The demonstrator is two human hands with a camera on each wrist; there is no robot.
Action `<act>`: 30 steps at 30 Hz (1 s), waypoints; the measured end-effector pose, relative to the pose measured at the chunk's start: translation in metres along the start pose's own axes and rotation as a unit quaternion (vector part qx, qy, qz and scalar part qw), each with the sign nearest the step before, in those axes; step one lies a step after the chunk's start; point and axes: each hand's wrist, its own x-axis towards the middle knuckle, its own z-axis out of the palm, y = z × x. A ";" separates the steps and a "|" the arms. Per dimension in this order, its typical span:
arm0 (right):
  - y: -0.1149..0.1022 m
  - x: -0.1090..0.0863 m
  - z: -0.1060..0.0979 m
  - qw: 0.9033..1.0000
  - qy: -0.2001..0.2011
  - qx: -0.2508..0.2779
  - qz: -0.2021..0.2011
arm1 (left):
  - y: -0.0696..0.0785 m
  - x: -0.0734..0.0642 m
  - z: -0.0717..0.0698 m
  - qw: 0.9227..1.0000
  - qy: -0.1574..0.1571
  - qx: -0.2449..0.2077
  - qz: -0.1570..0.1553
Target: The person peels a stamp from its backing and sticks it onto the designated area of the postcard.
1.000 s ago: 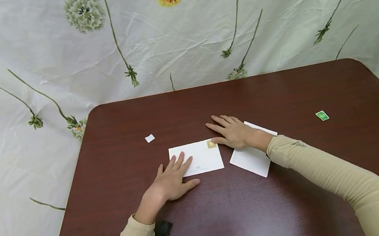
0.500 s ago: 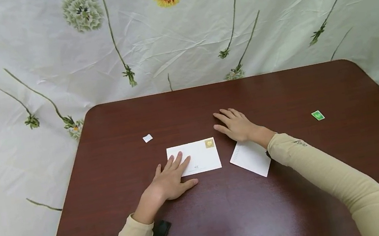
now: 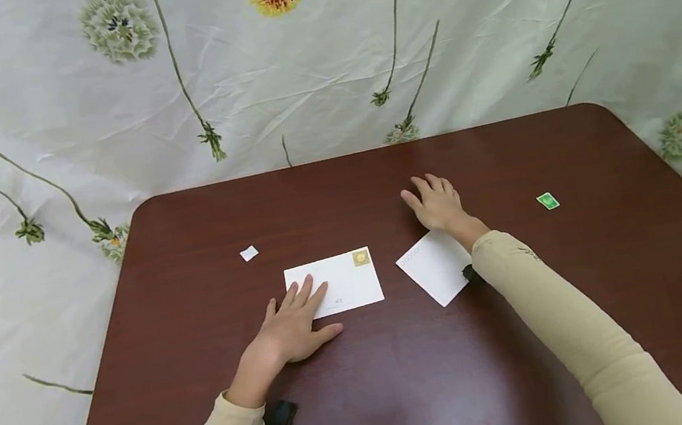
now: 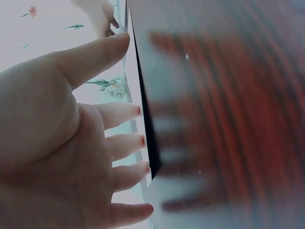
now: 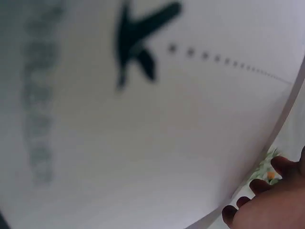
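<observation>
My left hand [image 3: 293, 329] lies with fingers straight over the left part of a white envelope [image 3: 353, 282], its thumb just off the near edge. A gold stamp [image 3: 360, 258] sits in that envelope's upper right corner. In the left wrist view the fingertips [image 4: 136, 140] reach the envelope's edge. My right hand [image 3: 438, 207] is beyond a second, slanted white envelope [image 3: 435, 268], fingers loosely bent and holding nothing visible. The right wrist and forearm cover part of this envelope. The right wrist view shows its dark printed mark [image 5: 143, 36] and a dotted line close up.
On the brown table [image 3: 411, 389], a small white paper piece [image 3: 249, 253] lies to the left behind the stamped envelope. A green stamp [image 3: 547, 201] lies at the right. A floral cloth [image 3: 318, 73] hangs behind the table.
My right hand has moved from beside the gold stamp, away and to the right, its fingers drawing closer together. My left hand stays on the stamped envelope. The head view has turned slightly right.
</observation>
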 end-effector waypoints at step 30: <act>0.103 -0.070 -0.080 0.843 -0.008 0.523 0.127 | 0.016 0.009 -0.005 0.990 0.125 0.022 0.053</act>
